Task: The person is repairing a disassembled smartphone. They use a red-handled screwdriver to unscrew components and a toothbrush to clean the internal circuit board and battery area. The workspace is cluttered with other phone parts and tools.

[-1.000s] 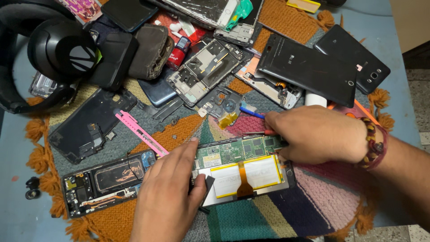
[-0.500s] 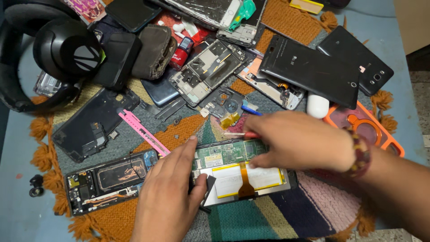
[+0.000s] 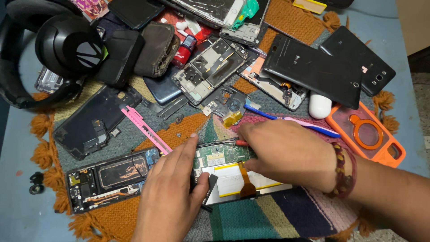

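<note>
Head view: the left hand [image 3: 172,197] lies flat, fingers spread, pressing down on the opened phone [image 3: 233,177] with its green board and white battery, which rests on the striped mat [image 3: 251,219] on the tabletop. The right hand [image 3: 291,152] has its grip closed round a red-handled screwdriver [image 3: 239,143], tip over the board. A pink cutter [image 3: 145,129] lies just beside the left fingertips.

Both hands low in the frame, close together near the centre

Left hand [image 3: 172,197] comes up from the bottom edge, palm down, fingers stretched toward the middle, thumb tucked to the right. Right hand [image 3: 289,152] reaches in from the lower right, knuckles up, fingers curled leftward as if pinching, with a beaded band on the wrist and bare forearm trailing off to the right edge.
</note>
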